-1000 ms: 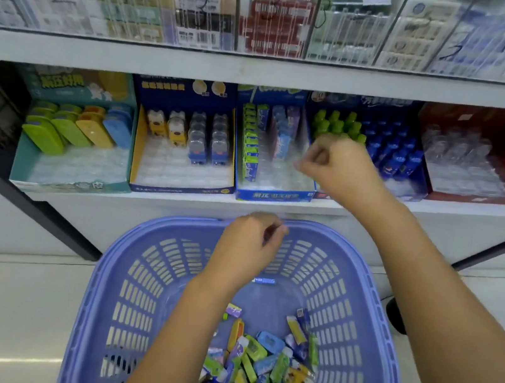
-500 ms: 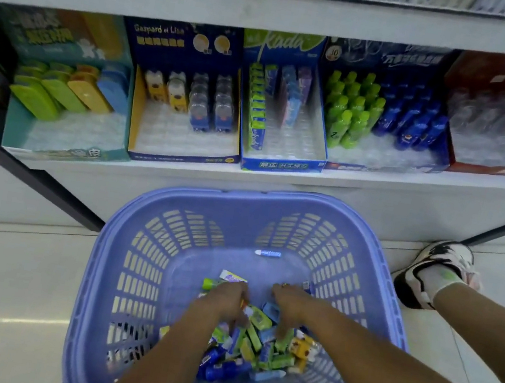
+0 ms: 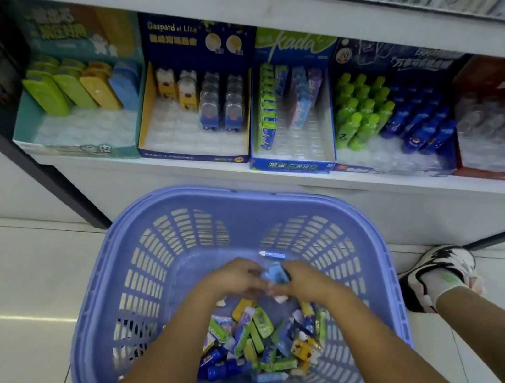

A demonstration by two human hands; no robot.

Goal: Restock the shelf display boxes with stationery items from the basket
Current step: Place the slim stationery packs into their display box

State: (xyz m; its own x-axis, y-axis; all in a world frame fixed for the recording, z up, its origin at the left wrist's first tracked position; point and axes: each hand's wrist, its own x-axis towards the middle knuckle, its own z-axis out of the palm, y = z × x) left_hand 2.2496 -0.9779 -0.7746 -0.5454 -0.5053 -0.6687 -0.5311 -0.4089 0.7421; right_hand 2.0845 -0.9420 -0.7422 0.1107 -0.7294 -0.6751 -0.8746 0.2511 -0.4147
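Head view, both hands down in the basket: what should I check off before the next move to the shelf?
1. Item picked: small light-blue packet held between left hand and right hand: ok.
2. Which hand actually grips it: cannot tell.
3. Packet matches the blue-fronted cardboard display box with green, blue and purple packets: cannot tell.
4. Empty slots at that box's front: ok.
5. More stock lies in the purple plastic basket: ok.
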